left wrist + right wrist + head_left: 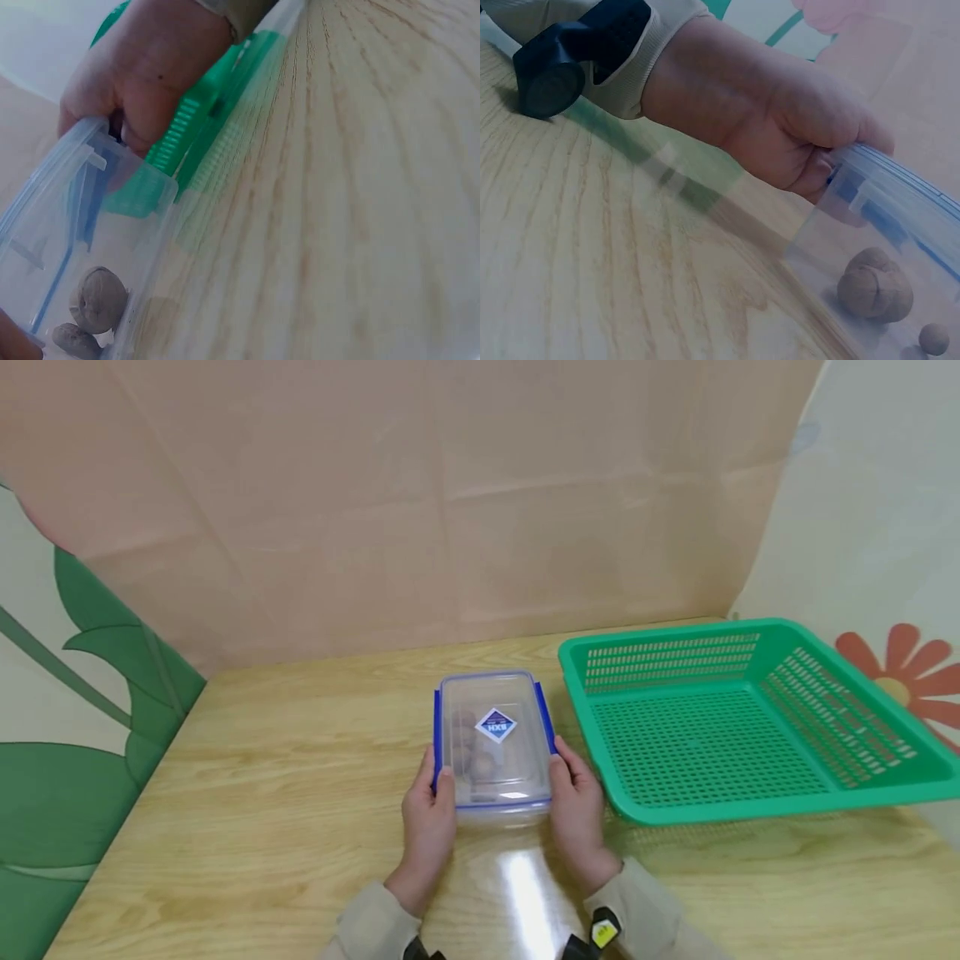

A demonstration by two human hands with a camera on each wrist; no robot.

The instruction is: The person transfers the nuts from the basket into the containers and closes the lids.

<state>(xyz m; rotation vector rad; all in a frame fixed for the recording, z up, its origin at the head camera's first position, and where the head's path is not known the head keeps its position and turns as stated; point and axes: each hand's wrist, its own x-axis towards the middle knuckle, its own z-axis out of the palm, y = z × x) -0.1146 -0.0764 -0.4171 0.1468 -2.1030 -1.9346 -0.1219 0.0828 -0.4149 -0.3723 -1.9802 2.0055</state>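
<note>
A clear plastic food container (pixel 495 760) with a blue-edged lid and a diamond-shaped label (pixel 497 725) sits upright on the wooden table. Its lid is on. My left hand (pixel 429 818) grips the near left side, thumb on the lid's edge and fingers along the wall. On the opposite side, my right hand (pixel 579 814) holds it the same way. Through the clear wall, the left wrist view shows round brown, walnut-like pieces (pixel 99 300) on the bottom. In the right wrist view a creased brown lump (pixel 874 289) and a smaller ball (pixel 934 339) lie inside.
To the right of the container stands a green plastic basket (pixel 712 814) with perforated walls and base. The light wooden table (pixel 285 793) extends left of the container. Behind it hangs a pinkish sheet (pixel 450 510), with a painted flower (pixel 896 685) at the right.
</note>
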